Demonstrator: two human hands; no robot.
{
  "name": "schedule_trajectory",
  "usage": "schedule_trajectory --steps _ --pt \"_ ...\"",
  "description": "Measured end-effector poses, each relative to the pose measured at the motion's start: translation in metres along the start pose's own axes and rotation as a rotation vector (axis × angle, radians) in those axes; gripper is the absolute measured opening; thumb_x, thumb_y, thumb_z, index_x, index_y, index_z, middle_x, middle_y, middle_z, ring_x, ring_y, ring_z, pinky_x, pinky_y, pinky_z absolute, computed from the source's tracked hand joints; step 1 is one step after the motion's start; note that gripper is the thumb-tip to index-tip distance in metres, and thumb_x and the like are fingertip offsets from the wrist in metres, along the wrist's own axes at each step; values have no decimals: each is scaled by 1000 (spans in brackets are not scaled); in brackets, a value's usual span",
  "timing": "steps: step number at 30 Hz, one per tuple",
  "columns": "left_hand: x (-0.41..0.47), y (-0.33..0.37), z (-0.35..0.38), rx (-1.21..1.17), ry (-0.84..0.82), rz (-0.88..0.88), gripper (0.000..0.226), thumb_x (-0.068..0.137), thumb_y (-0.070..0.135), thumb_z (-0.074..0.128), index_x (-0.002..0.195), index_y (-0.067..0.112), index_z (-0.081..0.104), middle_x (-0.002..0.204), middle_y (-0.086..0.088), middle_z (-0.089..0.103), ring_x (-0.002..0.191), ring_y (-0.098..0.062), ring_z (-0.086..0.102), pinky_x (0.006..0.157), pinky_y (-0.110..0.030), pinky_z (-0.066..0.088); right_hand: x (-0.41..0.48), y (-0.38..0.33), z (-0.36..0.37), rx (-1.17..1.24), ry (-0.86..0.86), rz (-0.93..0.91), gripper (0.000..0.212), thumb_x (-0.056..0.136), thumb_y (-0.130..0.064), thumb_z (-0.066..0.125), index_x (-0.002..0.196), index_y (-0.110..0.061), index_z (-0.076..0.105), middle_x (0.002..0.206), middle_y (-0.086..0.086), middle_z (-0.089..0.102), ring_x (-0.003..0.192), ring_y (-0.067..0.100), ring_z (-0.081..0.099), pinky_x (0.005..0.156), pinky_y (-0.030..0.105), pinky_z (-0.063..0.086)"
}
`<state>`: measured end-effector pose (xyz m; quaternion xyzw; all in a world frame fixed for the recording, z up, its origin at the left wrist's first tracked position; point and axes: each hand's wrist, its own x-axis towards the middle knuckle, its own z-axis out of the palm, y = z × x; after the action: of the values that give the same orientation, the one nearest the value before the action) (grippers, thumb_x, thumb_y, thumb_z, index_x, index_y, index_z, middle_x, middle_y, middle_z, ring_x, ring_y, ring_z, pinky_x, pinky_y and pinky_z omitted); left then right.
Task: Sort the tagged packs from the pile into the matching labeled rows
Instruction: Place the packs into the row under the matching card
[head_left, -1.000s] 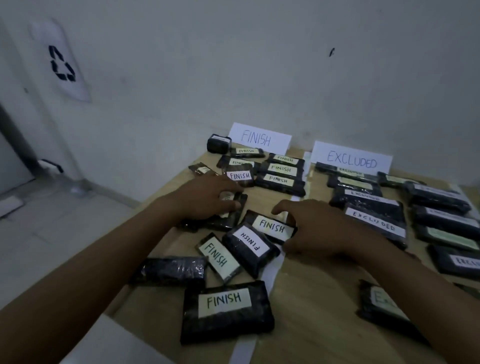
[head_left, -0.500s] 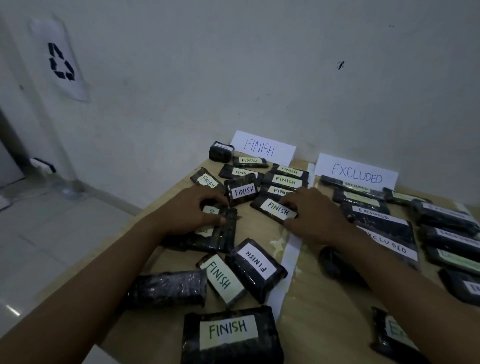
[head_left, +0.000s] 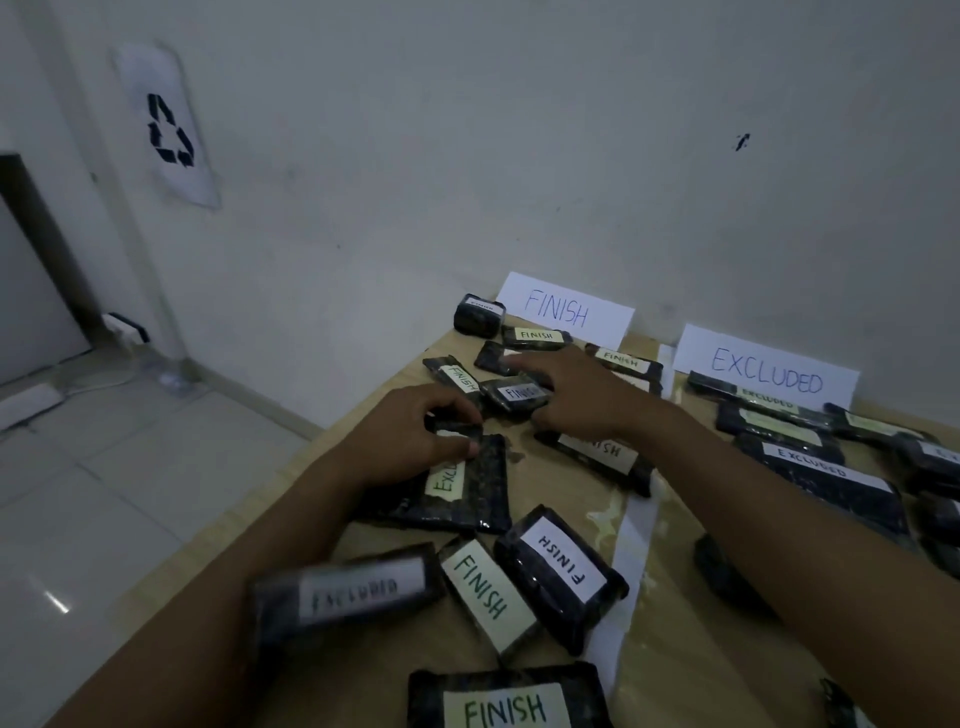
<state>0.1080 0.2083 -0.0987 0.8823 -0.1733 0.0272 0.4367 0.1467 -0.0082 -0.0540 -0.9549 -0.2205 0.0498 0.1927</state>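
Crowding hands (head_left: 519, 415): dark tagged packs (head_left: 561, 577).

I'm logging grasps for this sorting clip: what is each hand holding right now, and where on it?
The left hand pinches the far end of the EXCLUDED-tagged pack. The right hand lies among the FINISH packs; whether it grips one cannot be told.

Both bare forearms run from the bottom of the frame toward its centre. The left hand (head_left: 410, 434) sits palm down at mid-frame, fingers curled, thumb tucked under. The right hand (head_left: 576, 400) lies just above and right of it, fingers extended toward the upper left.
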Motion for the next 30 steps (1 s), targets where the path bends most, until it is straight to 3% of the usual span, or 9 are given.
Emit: schedule_trajectory --steps 4,7,13,16,18,20,22,25,30 --pt "2 3 2 33 19 -5 19 76 23 78 94 25 72 92 19 64 81 13 58 66 -4 41 8 5 6 -34 -13 6 70 67 -17 61 134 -34 49 136 5 53 122 22 48 91 40 48" --pt "6 4 4 32 49 -20 12 78 23 76 88 25 72 89 14 65 80 6 59 69 -15 44 12 8 11 -104 15 -13 70 66 -20 64 133 -32 50 129 2 54 119 22 46 91 41 47" --pt "9 0 5 77 85 10 13 77 23 77 88 25 70 88 17 62 81 6 57 66 -9 42 12 18 11 -106 220 22 44 66 -38 76 104 -24 58 100 -6 60 94 16 53 73 31 45" --pt "14 -5 6 120 63 67 30 74 35 74 102 27 66 107 10 59 95 -4 55 82 -23 45 9 24 15 -190 293 9 41 69 -47 72 100 -25 56 93 -9 53 94 17 47 74 31 38" --pt "19 -7 6 267 0 85 57 69 54 58 121 30 59 135 8 50 120 -10 43 97 -25 34 9 22 16 -211 287 12 41 72 -51 72 99 -23 58 92 -9 50 93 15 45 75 29 35" --pt "21 -6 6 386 -33 47 74 64 64 44 130 33 54 144 11 44 124 -16 35 93 -24 26 10 19 16 -203 288 14 41 72 -51 73 97 -23 58 90 -9 50 92 14 43 79 31 37" --pt "21 -7 5 407 -18 29 78 61 68 40 129 34 57 138 13 48 117 -16 36 87 -23 25 12 18 18 -199 292 14 41 71 -53 74 91 -23 56 89 -7 53 92 15 43 90 37 39" --pt "19 -8 2 408 24 43 76 60 71 40 124 36 61 131 12 52 116 -16 36 91 -28 32 17 16 20 -208 255 46 42 68 -58 72 91 -27 54 97 -4 59 107 24 49 94 42 41" --pt "16 -8 0 405 20 -5 64 69 64 50 127 38 58 128 10 47 116 -15 32 92 -29 30 24 9 20 -232 305 10 38 72 -57 68 93 -27 58 95 -5 57 98 20 46 77 33 35"
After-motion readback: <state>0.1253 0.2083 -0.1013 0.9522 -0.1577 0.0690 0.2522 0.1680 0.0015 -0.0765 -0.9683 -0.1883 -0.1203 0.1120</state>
